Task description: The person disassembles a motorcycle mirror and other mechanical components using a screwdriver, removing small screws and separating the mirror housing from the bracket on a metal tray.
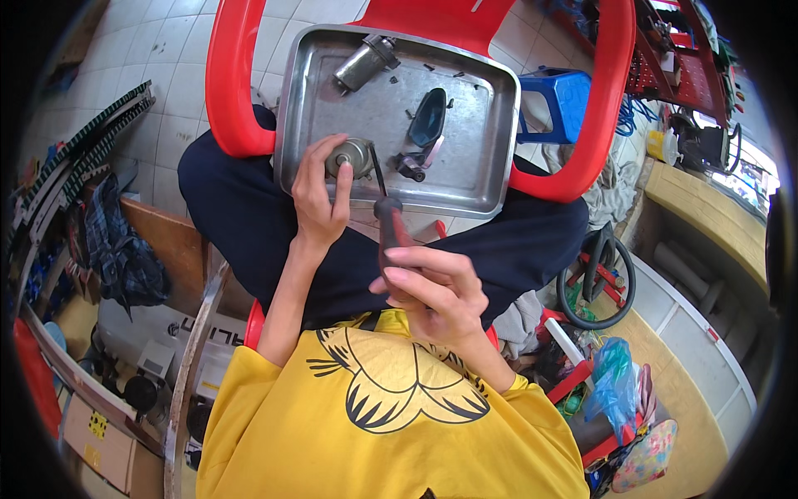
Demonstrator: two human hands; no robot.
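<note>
My left hand is closed around a round metal housing, steadying it in the near left corner of a shallow steel tray. In my right hand is a screwdriver with a dark red and black handle. Its shaft points away from me, and the tip reaches the right edge of the housing; whether it sits in a screw I cannot tell. A metal cylinder, like a motor body, lies in the tray's far left. Right of centre rest a dark oval shell and a small black part.
Several tiny dark pieces lie along the tray's far side. The tray rests on a red plastic chair with raised arms on both sides. A blue stool stands beyond it to the right. A black hose or tyre ring lies at the right.
</note>
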